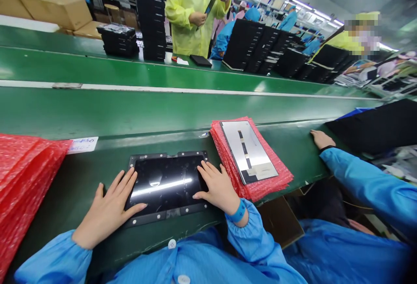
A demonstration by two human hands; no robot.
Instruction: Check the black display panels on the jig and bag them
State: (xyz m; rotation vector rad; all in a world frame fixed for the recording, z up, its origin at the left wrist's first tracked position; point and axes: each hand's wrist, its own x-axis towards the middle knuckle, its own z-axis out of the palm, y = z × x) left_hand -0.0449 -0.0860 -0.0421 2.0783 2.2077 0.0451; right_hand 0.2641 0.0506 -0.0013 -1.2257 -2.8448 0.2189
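A black glossy screen panel (166, 184) in a dark frame lies flat on the green bench in front of me. My left hand (109, 208) rests open on its left edge, fingers spread flat. My right hand (218, 186) lies open on its right edge, fingers stretched onto the glass. Just to the right, a silver panel (249, 151) with a flat cable lies on a stack of red bubble bags (275, 179).
A second pile of red bubble bags (22, 175) sits at far left. A co-worker's hand (321, 138) in a blue sleeve rests on the bench at right. Beyond runs a green conveyor (163, 106); black tray stacks (151, 19) and a person in a yellow coat (192, 10) stand behind.
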